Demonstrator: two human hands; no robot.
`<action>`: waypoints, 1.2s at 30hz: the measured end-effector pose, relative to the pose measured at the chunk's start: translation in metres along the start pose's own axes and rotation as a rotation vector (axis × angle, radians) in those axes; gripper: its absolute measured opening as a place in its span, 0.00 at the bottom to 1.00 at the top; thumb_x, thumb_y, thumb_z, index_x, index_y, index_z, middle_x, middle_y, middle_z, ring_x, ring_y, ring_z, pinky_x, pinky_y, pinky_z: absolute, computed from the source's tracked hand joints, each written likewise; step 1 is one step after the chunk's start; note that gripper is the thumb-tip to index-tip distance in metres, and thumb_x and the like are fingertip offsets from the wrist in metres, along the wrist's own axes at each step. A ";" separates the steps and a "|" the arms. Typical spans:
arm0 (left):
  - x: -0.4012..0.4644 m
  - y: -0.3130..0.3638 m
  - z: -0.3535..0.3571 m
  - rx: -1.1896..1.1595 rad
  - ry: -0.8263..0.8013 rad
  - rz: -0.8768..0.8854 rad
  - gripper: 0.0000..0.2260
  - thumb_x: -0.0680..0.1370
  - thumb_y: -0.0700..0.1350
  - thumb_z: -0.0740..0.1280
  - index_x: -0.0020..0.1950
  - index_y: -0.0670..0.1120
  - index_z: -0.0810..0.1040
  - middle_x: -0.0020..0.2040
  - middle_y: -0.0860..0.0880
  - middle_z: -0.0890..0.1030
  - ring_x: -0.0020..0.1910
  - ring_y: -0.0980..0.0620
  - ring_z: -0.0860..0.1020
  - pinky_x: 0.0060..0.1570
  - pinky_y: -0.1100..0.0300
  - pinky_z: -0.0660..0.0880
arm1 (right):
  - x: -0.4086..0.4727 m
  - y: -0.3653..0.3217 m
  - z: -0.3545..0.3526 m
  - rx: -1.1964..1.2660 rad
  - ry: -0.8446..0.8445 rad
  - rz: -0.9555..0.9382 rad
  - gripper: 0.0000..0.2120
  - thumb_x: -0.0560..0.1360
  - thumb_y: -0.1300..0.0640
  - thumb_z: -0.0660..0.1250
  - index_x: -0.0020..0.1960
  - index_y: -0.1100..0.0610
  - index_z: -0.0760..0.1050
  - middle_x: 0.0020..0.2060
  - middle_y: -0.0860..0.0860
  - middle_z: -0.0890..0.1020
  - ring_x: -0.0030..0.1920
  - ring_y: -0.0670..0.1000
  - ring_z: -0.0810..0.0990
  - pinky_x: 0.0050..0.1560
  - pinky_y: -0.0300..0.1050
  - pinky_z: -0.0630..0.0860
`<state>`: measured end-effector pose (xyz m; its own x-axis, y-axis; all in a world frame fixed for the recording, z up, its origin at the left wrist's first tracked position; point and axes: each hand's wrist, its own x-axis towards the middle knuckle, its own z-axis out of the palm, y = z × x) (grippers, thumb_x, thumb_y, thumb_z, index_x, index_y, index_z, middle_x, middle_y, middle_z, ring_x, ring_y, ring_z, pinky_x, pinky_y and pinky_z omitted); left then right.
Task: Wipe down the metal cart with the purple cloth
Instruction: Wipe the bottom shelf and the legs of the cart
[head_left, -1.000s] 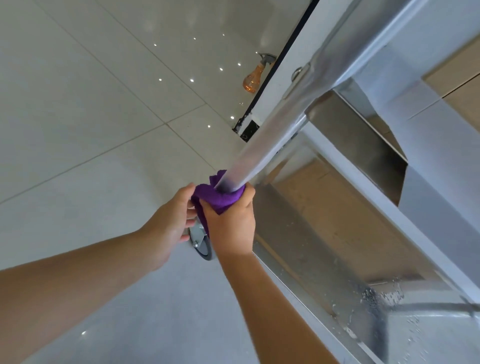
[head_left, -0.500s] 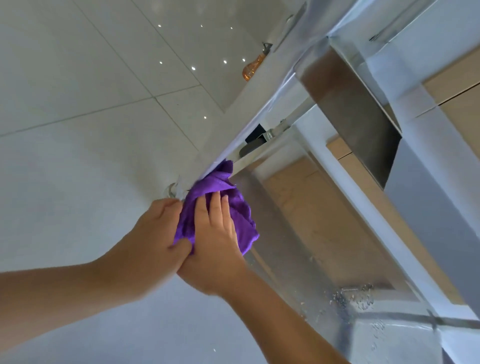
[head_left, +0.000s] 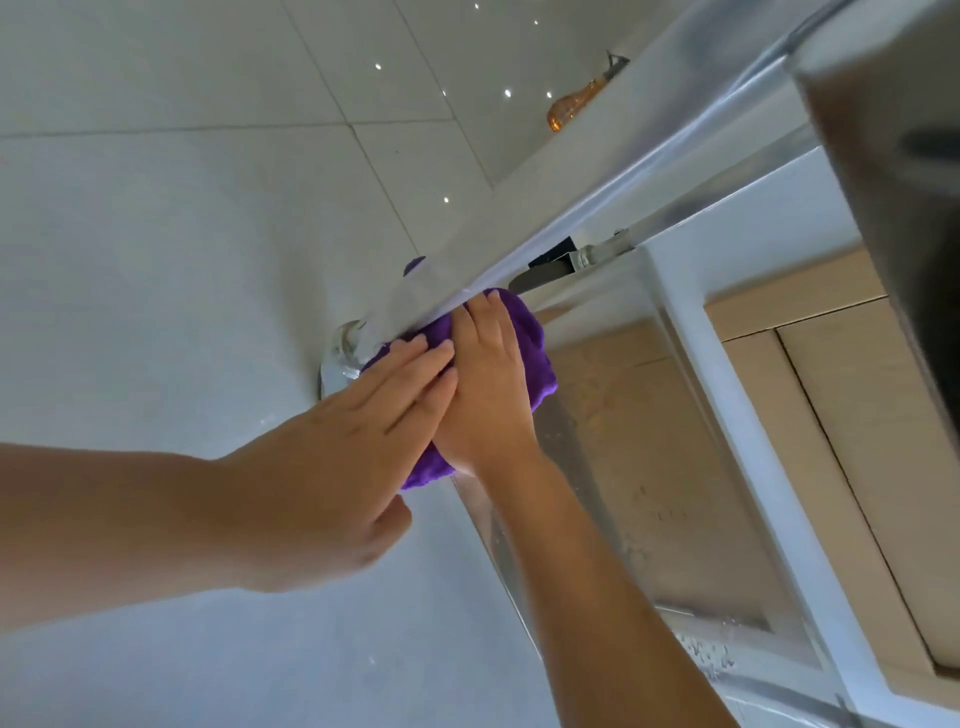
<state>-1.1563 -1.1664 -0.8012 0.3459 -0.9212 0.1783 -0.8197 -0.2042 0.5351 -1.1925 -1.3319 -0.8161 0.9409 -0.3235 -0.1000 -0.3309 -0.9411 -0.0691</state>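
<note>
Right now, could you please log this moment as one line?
wiping | left hand flat on purple cloth | right hand pressing cloth | lower cart shelf

Glossy pale tiled floor (head_left: 182, 234) with light reflections | amber spray bottle (head_left: 574, 106) standing on it | wooden cabinet doors (head_left: 852, 415) at right

- Left hand (head_left: 332, 467): bare, no glove, ring or watch.
- Right hand (head_left: 488, 384): bare, short nails, no jewellery.
- Both forearms: bare up to the frame edge, no sleeve visible.
</note>
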 end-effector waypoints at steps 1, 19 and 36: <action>0.000 0.000 -0.001 -0.004 -0.002 0.007 0.31 0.69 0.48 0.54 0.69 0.33 0.64 0.70 0.37 0.66 0.70 0.44 0.59 0.70 0.59 0.46 | 0.002 0.003 -0.004 0.091 0.006 -0.024 0.29 0.74 0.44 0.46 0.70 0.56 0.65 0.68 0.51 0.68 0.72 0.53 0.60 0.72 0.51 0.56; 0.016 -0.001 0.020 0.188 0.007 -0.009 0.30 0.69 0.51 0.55 0.62 0.30 0.73 0.64 0.31 0.72 0.64 0.35 0.72 0.62 0.48 0.60 | 0.066 0.077 -0.031 0.225 0.267 0.178 0.21 0.68 0.37 0.51 0.34 0.55 0.66 0.32 0.49 0.72 0.40 0.55 0.73 0.51 0.56 0.71; 0.076 0.009 0.050 0.079 0.173 -0.139 0.30 0.74 0.55 0.53 0.64 0.32 0.72 0.62 0.33 0.74 0.63 0.36 0.73 0.64 0.48 0.59 | 0.102 0.130 -0.037 0.244 0.292 0.482 0.20 0.71 0.42 0.56 0.43 0.59 0.72 0.46 0.56 0.78 0.51 0.58 0.75 0.59 0.57 0.70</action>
<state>-1.1604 -1.2546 -0.8247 0.5252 -0.8134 0.2502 -0.7897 -0.3562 0.4995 -1.1370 -1.4910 -0.7989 0.6508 -0.7530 0.0975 -0.6982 -0.6440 -0.3129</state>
